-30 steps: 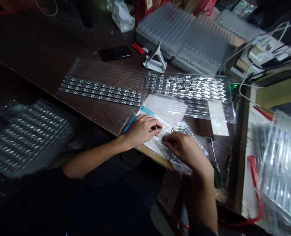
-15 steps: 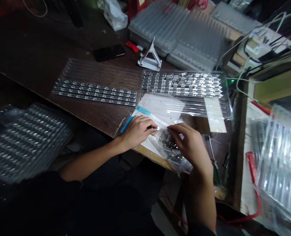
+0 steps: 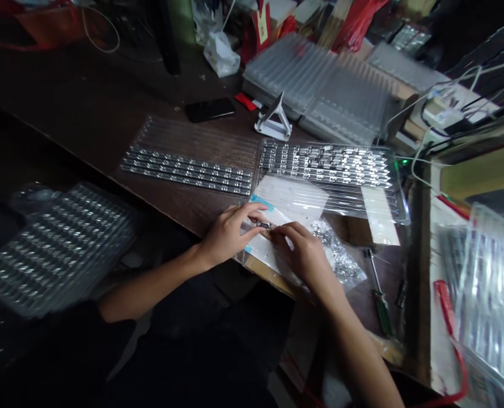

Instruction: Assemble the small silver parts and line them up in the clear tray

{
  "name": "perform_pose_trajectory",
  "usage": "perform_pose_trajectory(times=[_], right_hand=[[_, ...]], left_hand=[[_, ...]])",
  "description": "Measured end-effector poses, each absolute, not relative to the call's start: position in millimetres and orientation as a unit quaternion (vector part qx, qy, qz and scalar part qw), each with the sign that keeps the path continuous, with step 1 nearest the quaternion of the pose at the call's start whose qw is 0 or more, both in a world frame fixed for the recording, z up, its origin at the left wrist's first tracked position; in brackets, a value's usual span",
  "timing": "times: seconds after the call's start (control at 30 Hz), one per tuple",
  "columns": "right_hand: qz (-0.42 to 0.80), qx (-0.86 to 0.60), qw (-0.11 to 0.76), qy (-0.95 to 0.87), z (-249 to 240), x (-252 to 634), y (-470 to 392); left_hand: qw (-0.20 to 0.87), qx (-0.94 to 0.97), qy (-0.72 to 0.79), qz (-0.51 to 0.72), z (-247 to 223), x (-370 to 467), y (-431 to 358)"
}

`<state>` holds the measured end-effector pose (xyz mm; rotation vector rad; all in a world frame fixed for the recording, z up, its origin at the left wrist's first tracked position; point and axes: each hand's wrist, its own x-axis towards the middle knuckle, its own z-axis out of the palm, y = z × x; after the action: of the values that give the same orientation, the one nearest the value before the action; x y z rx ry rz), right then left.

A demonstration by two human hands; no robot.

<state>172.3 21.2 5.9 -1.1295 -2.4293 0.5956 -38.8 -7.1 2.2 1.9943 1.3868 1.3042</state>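
My left hand (image 3: 234,232) pinches a small metal D-sub connector (image 3: 263,225) between thumb and fingers, its dark pin face showing. My right hand (image 3: 305,249) is at the connector's right end, fingertips pressed together; whatever they pinch is too small to make out. Under both hands lies a white sheet (image 3: 258,255) with blue tape. A clear plastic bag (image 3: 347,263) of small shiny metal parts sits just beyond my right hand. Behind the hands, one clear tray (image 3: 398,209) holds many connectors in its far rows, and another clear tray (image 3: 200,136) to the left has connectors in its near rows.
A green-handled screwdriver (image 3: 381,311) lies at the right. A phone (image 3: 210,109) and a white stand (image 3: 275,122) are further back. Empty clear trays (image 3: 286,68) are stacked behind. Filled trays (image 3: 56,249) are piled low at the left, and more trays (image 3: 490,306) stand at the right.
My right hand has moved left from over the bag of small parts to the connector. The connector's pin face now shows in my left hand. The whole view has shifted slightly.
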Motion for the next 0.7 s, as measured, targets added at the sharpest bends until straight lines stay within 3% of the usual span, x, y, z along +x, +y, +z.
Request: perform_pose_trajectory(times=[0.23, 0.53, 0.7], right_hand=[[0.150, -0.403, 0.079, -0.899, 20.9, 166.8, 14.9], [0.217, -0.419, 0.191, -0.860, 28.2, 185.1, 24.1], [0.235, -0.446, 0.154, -0.850, 36.2, 207.3, 28.0]], left_hand=[[0.152, 0.710, 0.558, 0.401, 18.4, -85.6, 47.8], [0.139, 0.757, 0.577, 0.273, 14.9, -102.8, 129.3], [0.086, 0.773, 0.596, 0.200, 14.9, -108.4, 136.6]])
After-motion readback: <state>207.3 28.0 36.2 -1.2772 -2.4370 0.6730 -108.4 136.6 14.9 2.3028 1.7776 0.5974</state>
